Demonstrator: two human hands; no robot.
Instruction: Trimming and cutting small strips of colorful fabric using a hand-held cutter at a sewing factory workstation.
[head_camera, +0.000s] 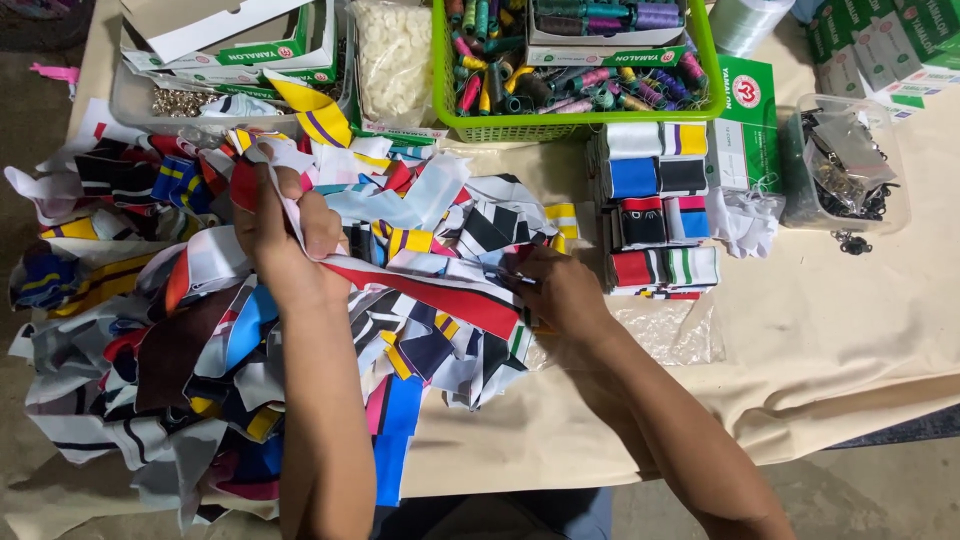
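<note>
Head view | left hand (285, 225) grips red-white strip (420, 285), right hand (560, 290) pinches its end | folded stack (655, 205) at 2 o'clock small | loose pile (200, 330) at 9 o'clock large, mostly unsorted

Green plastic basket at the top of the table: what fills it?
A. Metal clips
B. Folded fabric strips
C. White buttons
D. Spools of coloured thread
D: the green plastic basket holds many spools of coloured thread, loose and boxed; the folded fabric strips lie stacked below it on the table.
</note>
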